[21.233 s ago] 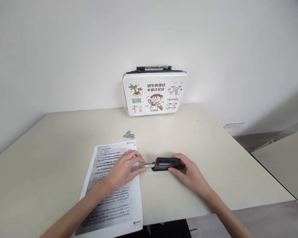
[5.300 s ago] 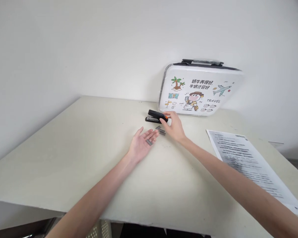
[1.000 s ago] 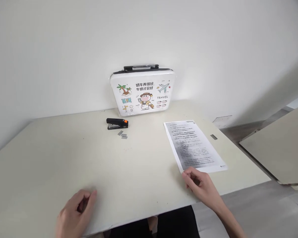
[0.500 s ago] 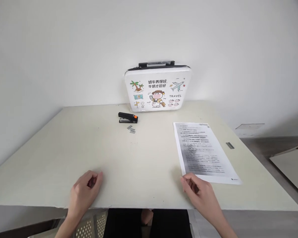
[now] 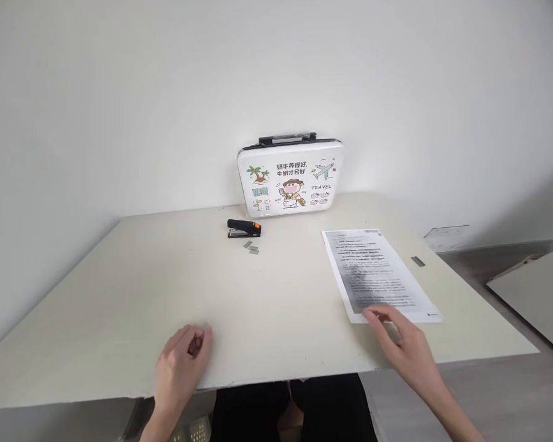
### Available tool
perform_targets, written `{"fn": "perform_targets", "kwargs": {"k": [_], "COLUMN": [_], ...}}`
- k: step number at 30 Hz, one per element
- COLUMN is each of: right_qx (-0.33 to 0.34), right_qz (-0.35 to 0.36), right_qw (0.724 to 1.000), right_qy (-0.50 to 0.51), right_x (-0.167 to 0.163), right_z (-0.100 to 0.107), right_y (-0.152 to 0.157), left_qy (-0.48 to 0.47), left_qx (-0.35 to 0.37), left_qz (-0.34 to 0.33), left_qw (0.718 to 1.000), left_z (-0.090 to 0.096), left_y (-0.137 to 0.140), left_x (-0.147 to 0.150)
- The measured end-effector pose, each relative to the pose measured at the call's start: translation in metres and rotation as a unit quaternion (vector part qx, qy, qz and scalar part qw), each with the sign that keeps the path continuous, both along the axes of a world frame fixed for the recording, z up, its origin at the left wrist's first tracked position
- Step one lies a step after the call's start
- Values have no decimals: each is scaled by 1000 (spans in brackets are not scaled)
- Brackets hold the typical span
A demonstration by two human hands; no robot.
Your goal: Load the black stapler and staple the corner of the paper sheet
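My left hand (image 5: 183, 362) rests near the front edge of the table, its fingers curled in a loose fist with nothing showing in them. My right hand (image 5: 402, 344) is over the lower edge of a printed sheet of paper (image 5: 372, 270), thumb and forefinger tips together. Whether those fingertips touch the sheet I cannot tell; no held thing shows. Farther back stands a black stapler (image 5: 243, 229) with an orange patch. Several short strips of staples (image 5: 252, 248) lie just in front of it. Another staple strip (image 5: 418, 261) is to the right of the paper.
A white case (image 5: 290, 178) with cartoon prints and a black handle leans against the wall (image 5: 166, 110) at the back of the pale table (image 5: 166, 288). Beyond the table's right edge is a light-coloured panel (image 5: 534, 291) above the floor.
My right hand has moved right and slightly up, farther over the paper's lower edge. The view has shifted a little. The paper, stapler and strips lie as before.
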State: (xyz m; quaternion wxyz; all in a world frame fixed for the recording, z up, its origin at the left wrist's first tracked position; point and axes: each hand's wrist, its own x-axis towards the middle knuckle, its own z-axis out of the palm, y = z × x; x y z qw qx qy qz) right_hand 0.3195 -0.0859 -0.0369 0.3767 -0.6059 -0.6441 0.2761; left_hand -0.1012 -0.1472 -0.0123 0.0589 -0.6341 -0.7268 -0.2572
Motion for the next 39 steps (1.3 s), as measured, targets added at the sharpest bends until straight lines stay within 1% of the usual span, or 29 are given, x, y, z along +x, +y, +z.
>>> {"fn": "perform_targets", "kwargs": {"k": [2, 5, 7, 9, 12, 14, 16, 18, 20, 23, 25, 27, 29, 33, 35, 37, 39], "right_qx": [28, 54, 51, 36, 33, 44, 43, 37, 44, 37, 31, 29, 30, 32, 37, 48, 66], "right_qz": [-21, -42, -38, -24, -12, -4, 18, 58, 96, 167, 199, 200, 174, 105, 79, 61, 54], "right_qw": [998, 987, 979, 976, 973, 975, 981, 987, 988, 975, 968, 969, 975, 986, 988, 988, 985], "right_qy": [-51, -147, -192, -215, -227, -216, -189, -146, -109, -139, -146, -140, -134, -127, -126, -132, -147], "right_x": [15, 38, 52, 61, 58, 43, 16, -19, -56, -98, -107, -100, -81, -33, -15, -7, -6], "right_z": [-6, -18, -28, -36, -44, -44, -41, -35, -25, -4, 8, 14, 12, -4, -13, -20, -25], "right_y": [2, 9, 13, 14, 3, -14, -35, -57, -73, -80, -74, -61, -44, -9, 5, 14, 18], "left_qy": [4, 10, 13, 13, 9, 4, -5, -21, -36, -19, 22, 64, 97, 142, 159, 173, 180], "left_qx": [2, 3, 3, 4, 8, 7, 0, -5, -7, -43, -88, -125, -143, -156, -159, -160, -155], "left_qz": [-2, -3, -3, -4, -10, -13, -19, -49, -101, -182, -214, -229, -238, -226, -218, -212, -209], "left_qw": [1000, 1000, 1000, 1000, 1000, 1000, 1000, 999, 994, 982, 973, 963, 956, 951, 950, 948, 949], "left_z": [0, -3, -6, -8, -10, -9, -7, -6, -5, -6, -8, -9, -9, -6, -3, 0, 5], "left_y": [-1, -1, -1, -2, -3, -4, -3, -1, 5, 14, 19, 20, 18, 10, 8, 8, 11], "left_x": [-1, -3, -3, -4, -4, -5, -5, -3, 3, 14, 17, 14, 2, -38, -59, -74, -81]}}
